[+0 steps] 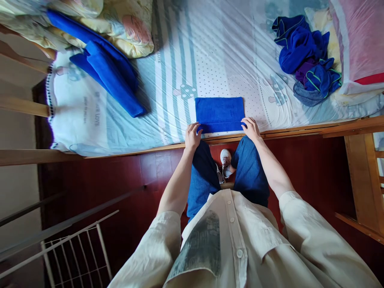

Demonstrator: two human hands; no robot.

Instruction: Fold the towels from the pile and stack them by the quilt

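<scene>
A blue towel [220, 110] lies flat at the bed's near edge, with a narrow strip along its near side folded over. My left hand [193, 135] pinches the near left corner of that strip between thumb and fingers. At the opposite end, my right hand [251, 128] is closed on the near right corner in the same way. The towel's far edge rests straight on the sheet. What lies under the folded strip is hidden.
The bed [210, 68] has a patterned sheet and a wooden edge. Blue folded cloths [112, 76] lie on the left beside a yellow quilt [132, 32]. A crumpled heap of blue and purple cloths [303, 52] sits right, near a pink bag [360, 44]. A white rack [75, 248] stands lower left.
</scene>
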